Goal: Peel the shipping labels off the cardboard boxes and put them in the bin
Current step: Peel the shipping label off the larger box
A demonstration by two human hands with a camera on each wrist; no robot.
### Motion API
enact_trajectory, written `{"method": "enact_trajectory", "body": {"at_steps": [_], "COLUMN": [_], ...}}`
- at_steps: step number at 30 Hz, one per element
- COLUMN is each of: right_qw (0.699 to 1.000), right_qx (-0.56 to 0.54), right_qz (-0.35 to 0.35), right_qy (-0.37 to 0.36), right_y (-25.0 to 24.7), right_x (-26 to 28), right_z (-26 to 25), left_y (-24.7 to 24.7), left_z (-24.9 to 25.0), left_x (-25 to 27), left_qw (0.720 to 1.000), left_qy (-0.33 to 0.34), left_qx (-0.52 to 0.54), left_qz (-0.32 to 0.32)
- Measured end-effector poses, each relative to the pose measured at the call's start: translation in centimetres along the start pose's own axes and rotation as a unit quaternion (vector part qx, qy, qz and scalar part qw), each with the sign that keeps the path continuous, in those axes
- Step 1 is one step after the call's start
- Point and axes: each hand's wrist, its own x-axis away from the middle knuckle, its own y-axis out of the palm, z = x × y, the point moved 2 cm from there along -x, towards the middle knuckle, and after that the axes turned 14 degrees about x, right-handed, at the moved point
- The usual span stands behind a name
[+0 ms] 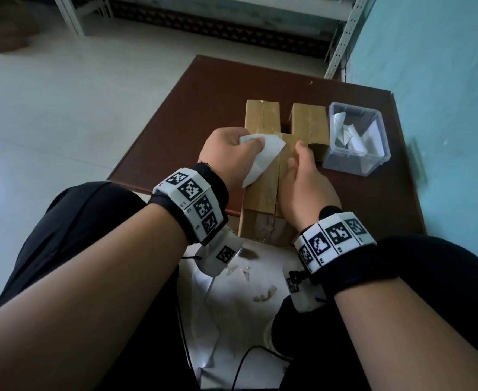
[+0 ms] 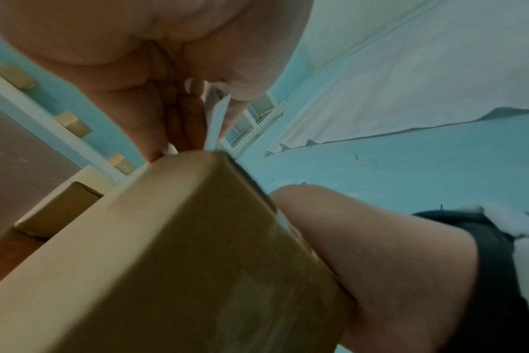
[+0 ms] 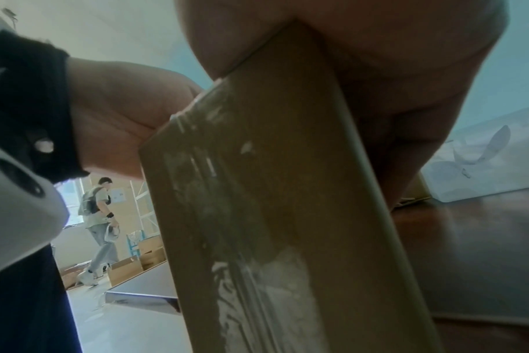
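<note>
A long cardboard box [image 1: 263,193] lies over the table's near edge, between my hands. My left hand [image 1: 249,143] pinches a white shipping label [image 1: 263,158] that is lifted off the box top, its lower corner still on the cardboard. In the left wrist view the label [image 2: 216,124] shows as a thin white strip between thumb and fingers, above the box [image 2: 181,250]. My right hand [image 1: 300,165] grips the box's right edge, thumb on top. A clear plastic bin [image 1: 373,165] at the right holds several peeled labels.
Two more cardboard boxes [image 1: 261,117] [image 1: 308,119] lie side by side behind the near box on the brown table [image 1: 198,114]. A teal wall [image 1: 443,66] stands on the right and metal shelving [image 1: 342,38] behind. Tape scraps [image 1: 263,296] lie below. A person [image 3: 100,219] walks far off.
</note>
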Motion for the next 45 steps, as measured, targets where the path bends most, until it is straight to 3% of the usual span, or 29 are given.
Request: {"method": "enact_trajectory", "body": {"at_steps": [15, 45], "right_qw": [0.999, 0.996], "right_qx": [0.040, 0.091], "right_qz": [0.009, 0.020], "right_qy": [-0.007, -0.012], "right_y": [0.2, 0.7], "right_x": [-0.8, -1.5], "right_z": [-0.1, -0.7], "left_y": [0.0, -0.3], "left_z": [0.5, 0.0], "left_x": [-0.2, 0.0], "left_qw": [1.000, 0.998], "left_qy": [0.010, -0.029], "left_qx": [-0.024, 0.062], "left_qz": [-0.014, -0.010]}}
